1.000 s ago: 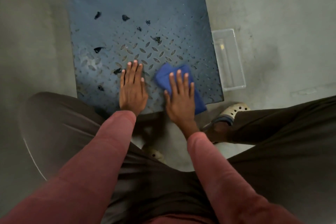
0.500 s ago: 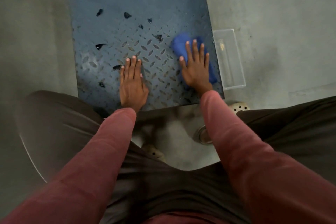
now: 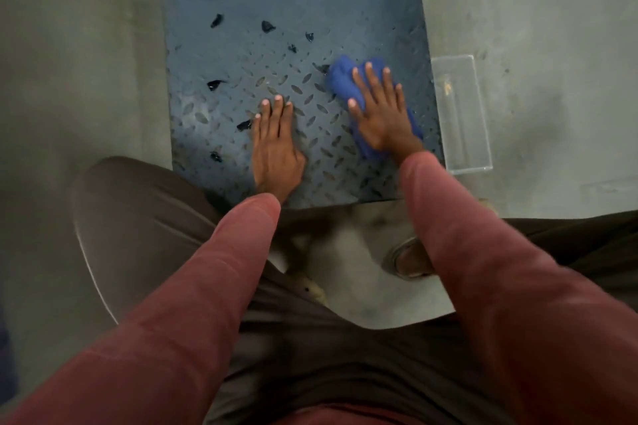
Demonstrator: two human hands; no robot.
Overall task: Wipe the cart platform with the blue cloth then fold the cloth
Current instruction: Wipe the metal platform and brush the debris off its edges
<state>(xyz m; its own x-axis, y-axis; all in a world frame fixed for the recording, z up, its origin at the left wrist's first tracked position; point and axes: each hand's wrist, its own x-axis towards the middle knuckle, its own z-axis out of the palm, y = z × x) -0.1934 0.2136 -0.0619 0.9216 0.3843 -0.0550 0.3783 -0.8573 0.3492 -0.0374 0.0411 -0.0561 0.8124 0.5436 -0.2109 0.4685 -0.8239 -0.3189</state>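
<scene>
— Since a second ago the right hand [image 3: 381,114] has carried the blue cloth [image 3: 345,83] from the near middle of the cart platform [image 3: 293,0] out toward three o'clock, close to the right edge. And the other?

— Left hand [image 3: 274,145] has stayed flat at about six o'clock on the platform, fingers together and straight, palm down on bare metal, holding nothing.

— How does the right hand sit?

— Spread wide, palm pressed on top of the cloth. The soft fabric is bunched into a rumpled lump that bulges past the fingertips toward eleven o'clock and trails under the wrist toward five o'clock. It lies on the platform's right half.

— The surface?

— Blue-grey painted steel tread plate, with raised lozenge bumps in a criss-cross pattern over the near half, smoother toward twelve o'clock. Small black scraps [image 3: 266,26], jagged and glossy, are scattered from ten to twelve o'clock, and one touches the cloth's far-left edge.

— Anything beside the cart?

— A clear plastic box [image 3: 462,134], rectangular and open-topped, rests on the grey concrete floor [image 3: 535,28] just past the right edge at three o'clock. Red sleeves [image 3: 207,286] run down both arms.
</scene>
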